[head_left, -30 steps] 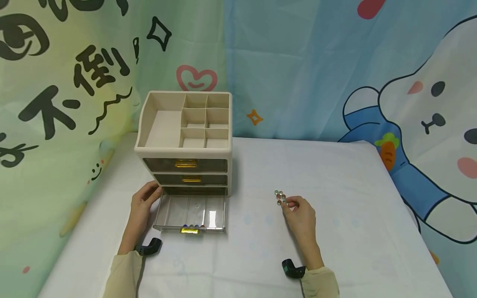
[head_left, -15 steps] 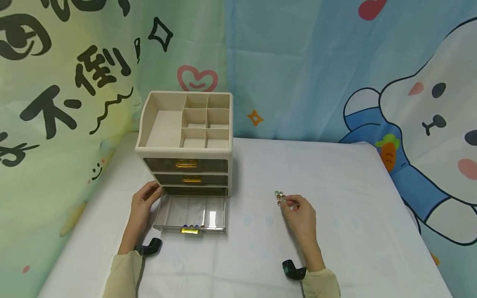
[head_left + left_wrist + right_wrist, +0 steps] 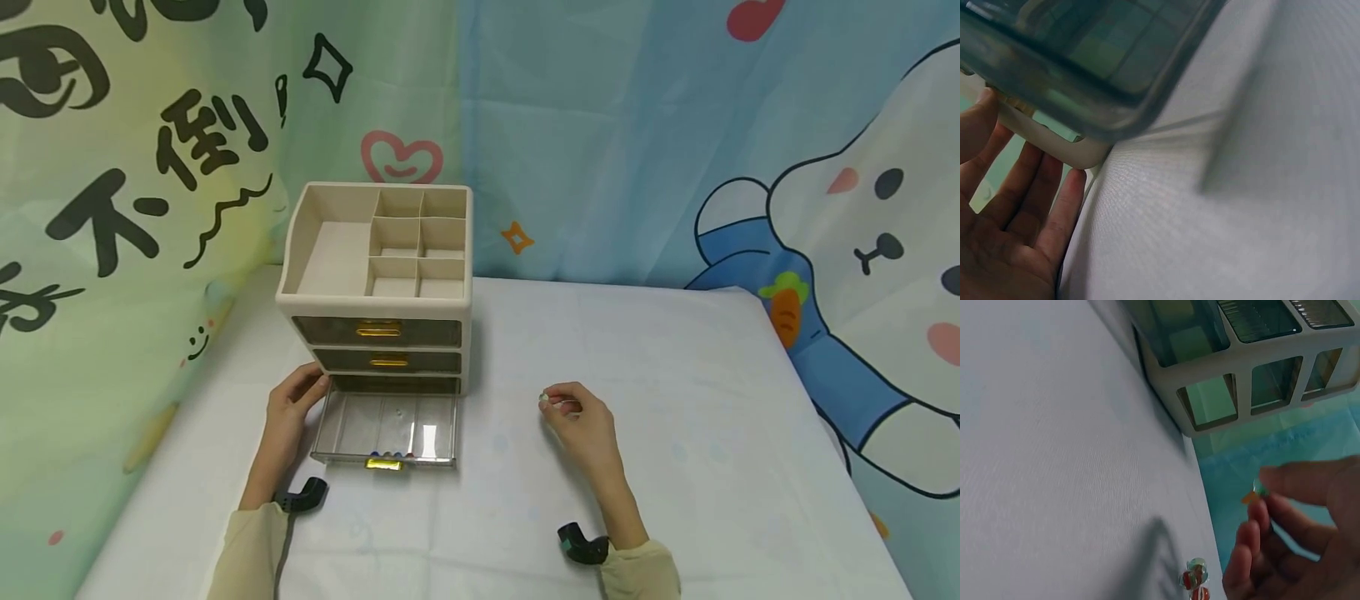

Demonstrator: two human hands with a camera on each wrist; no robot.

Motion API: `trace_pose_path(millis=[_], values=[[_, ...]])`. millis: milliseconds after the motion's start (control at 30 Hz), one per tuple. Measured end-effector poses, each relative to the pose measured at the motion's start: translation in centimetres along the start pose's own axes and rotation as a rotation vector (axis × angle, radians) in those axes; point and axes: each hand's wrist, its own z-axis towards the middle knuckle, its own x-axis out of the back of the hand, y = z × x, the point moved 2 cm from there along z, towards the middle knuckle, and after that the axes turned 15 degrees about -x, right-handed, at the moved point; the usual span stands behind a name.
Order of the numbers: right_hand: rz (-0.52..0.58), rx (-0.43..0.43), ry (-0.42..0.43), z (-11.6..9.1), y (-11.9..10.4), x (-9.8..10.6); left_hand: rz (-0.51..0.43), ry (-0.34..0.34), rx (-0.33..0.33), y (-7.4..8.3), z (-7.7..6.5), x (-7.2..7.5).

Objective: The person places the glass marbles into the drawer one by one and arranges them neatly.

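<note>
A cream desktop organizer (image 3: pixel 467 350) stands left of centre, its clear bottom drawer (image 3: pixel 401 417) pulled out. Several small marbles (image 3: pixel 397 455) lie along the drawer's front wall. My left hand (image 3: pixel 288 408) rests at the organizer's lower left side. In the left wrist view, its extended fingers (image 3: pixel 1063 215) and thumb touch the cream frame (image 3: pixel 1054 140). Right of the drawer, above the table, my right hand (image 3: pixel 581 421) pinches a clear greenish glass marble (image 3: pixel 1259 487) between thumb and fingers. Below it, striped glass marbles (image 3: pixel 1195 575) lie on the cloth, hidden behind the hand in the head view.
Two more drawers (image 3: pixel 378 332) above the pulled-out one are closed. The organizer's top has a large bay and several small compartments (image 3: pixel 393 237). A white cloth (image 3: pixel 675 467) covers the table, and a printed curtain (image 3: pixel 562 125) hangs behind it.
My right hand has taken a marble from the small group on the cloth and moved a little left with it. The left hand and the drawer stay put.
</note>
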Motion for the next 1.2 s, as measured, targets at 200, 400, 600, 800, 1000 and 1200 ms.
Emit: trace_pose_path(millis=[200, 400, 600, 800, 1000, 1200], values=[[0.059, 0.126, -0.154, -0.1, -0.9, -0.6, -0.026, 0.01, -0.016, 0.0, 0.0, -0.1], [0.008, 0.233, -0.231, 0.0, -1.9, -1.0, -0.026, 0.006, -0.023, 0.0, 0.0, -0.1], [-0.003, 0.362, -0.333, -0.2, -3.4, -1.6, -0.039, 0.002, -0.035, 0.0, 0.2, -0.1], [-0.013, 0.464, -0.453, -0.4, -5.1, -2.8, -0.049, 0.0, -0.028, -0.2, 0.3, 0.0], [-0.084, 0.595, -0.571, -0.8, -7.1, -4.0, -0.054, 0.002, -0.03, -0.2, 0.3, 0.1], [-0.141, 0.661, -0.677, -1.3, -8.9, -5.4, -0.064, 0.01, -0.033, -0.3, 0.0, 0.0]])
